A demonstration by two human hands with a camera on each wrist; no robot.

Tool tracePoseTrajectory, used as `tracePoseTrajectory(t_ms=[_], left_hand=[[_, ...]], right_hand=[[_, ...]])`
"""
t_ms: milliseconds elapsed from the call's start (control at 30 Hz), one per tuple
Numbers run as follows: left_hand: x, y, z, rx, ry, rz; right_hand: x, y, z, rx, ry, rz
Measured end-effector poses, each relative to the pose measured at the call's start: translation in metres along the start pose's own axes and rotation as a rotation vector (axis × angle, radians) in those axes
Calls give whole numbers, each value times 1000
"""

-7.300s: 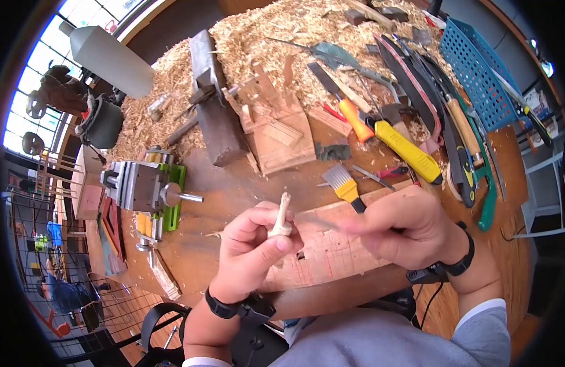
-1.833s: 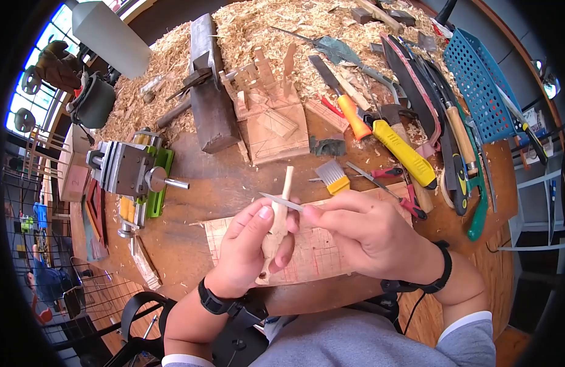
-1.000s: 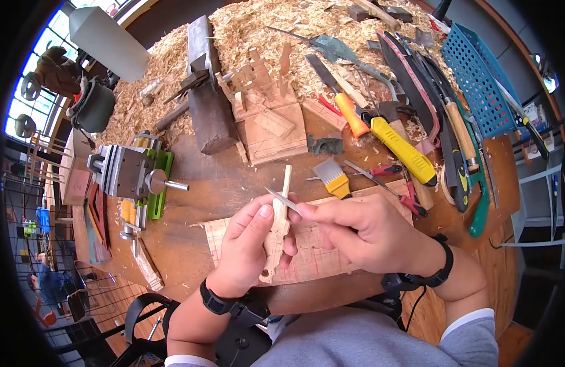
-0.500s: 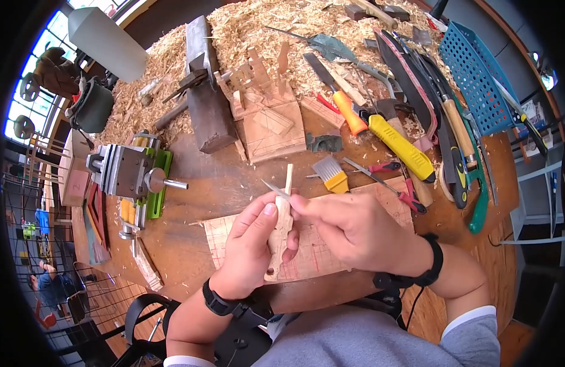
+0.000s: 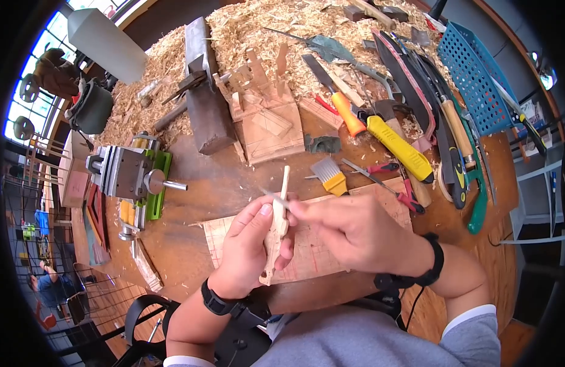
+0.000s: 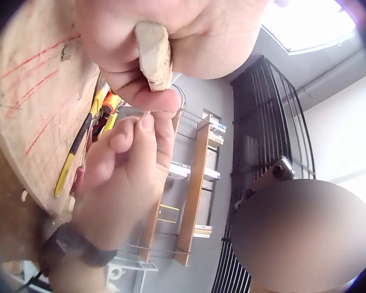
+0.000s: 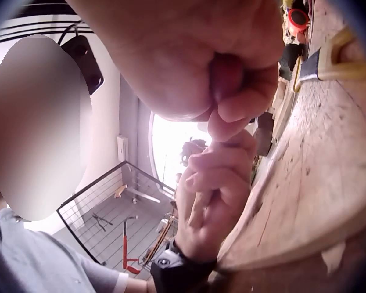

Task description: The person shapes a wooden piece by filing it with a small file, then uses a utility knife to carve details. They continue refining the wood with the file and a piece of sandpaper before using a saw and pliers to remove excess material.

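Observation:
In the head view my left hand (image 5: 241,249) grips a small pale carved wooden piece (image 5: 285,183), its thin end pointing up between thumb and fingers. My right hand (image 5: 371,235) pinches a thin pointed metal tool (image 5: 271,195), whose tip lies across the wood near the left thumb. The left wrist view shows the blunt end of the wooden piece (image 6: 153,52) sticking out of the left hand. A dark red rounded handle end (image 7: 226,76) sits inside the curled right hand in the right wrist view.
A marked wooden board (image 5: 319,260) lies below the hands. A vise (image 5: 126,174) stands at left, a dark beam (image 5: 210,116) behind. At right are a brush (image 5: 331,177), a yellow-handled tool (image 5: 399,150) and a blue basket (image 5: 478,79). Shavings (image 5: 252,27) cover the back.
Since several seconds ago, the right hand and tool have come to the wooden piece, which shows longer in the left hand. In the last half second, the piece has tilted slightly and shifted left.

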State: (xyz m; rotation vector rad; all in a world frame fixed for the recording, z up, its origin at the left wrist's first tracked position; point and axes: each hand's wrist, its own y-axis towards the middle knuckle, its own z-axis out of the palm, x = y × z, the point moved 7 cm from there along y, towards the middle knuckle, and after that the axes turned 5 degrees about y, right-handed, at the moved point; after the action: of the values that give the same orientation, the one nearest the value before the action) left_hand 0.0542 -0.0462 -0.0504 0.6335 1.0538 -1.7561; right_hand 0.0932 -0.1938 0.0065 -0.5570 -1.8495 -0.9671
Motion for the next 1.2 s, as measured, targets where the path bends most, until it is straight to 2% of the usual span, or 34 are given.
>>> tracePoseTrajectory(t_ms=[33,67,100,133,167,200,267,333,400,433,467,533,567,633,667,700,767,800,867,933,1000,1033,1100,1133,1200], left_hand=[[0,-1,1,33,-7,-5],[0,-1,2,68,-12,-10],[-1,-1,5,65,-13,-11],[-1,-1,5,-18,16,-22],[-2,0,3,-98,46,-29],[-2,1,3,-95,46,-27],[-3,0,3,-12,62,-11],[-3,1,0,6,49,-22],[0,2,-1,36,41,-40],[0,2,-1,62,37,-30],[-1,1,-1,84,29,-21],[-2,2,-2,52,65,-36],[-1,1,-3,26,105,-61],[2,0,-2,35,64,-57],[1,1,-3,38,19,-48],[1,2,0,112,19,-40],[-1,1,0,67,46,-52],[0,0,0,28,78,-71],[-1,1,0,52,95,-70],[-1,1,-1,118,34,-43],[0,2,-4,86,44,-43],[2,1,-5,58,59,-55],[0,-1,-3,45,81,-44],[-1,-2,-4,21,95,-30],[-3,0,-1,78,124,-21]], right_hand=[[5,-1,3,-35,-18,-77],[5,1,0,-33,-16,-77],[0,5,-4,-6,-35,8],[-6,8,-7,15,-53,98],[-9,9,-9,-9,19,96],[-11,4,-6,-10,16,95],[0,-5,5,-11,-7,-64],[0,2,-4,11,31,-63],[-11,10,-14,4,-48,109],[-5,8,-8,98,-128,130],[-7,4,-4,100,-128,129],[2,-1,1,36,-38,-115],[2,0,-3,33,-35,-108],[-12,10,-13,74,-95,134],[-7,7,-11,73,-97,132],[2,0,-3,97,-77,78],[4,-1,-1,125,-82,-63],[1,3,-5,122,-80,-59],[-11,11,-14,98,-155,134],[-2,2,-2,162,-179,75],[7,-3,0,142,-129,-65],[7,0,-2,138,-128,-59],[-9,13,-12,150,-226,166],[-7,7,-10,151,-232,165],[9,-6,-1,117,-156,-19]])
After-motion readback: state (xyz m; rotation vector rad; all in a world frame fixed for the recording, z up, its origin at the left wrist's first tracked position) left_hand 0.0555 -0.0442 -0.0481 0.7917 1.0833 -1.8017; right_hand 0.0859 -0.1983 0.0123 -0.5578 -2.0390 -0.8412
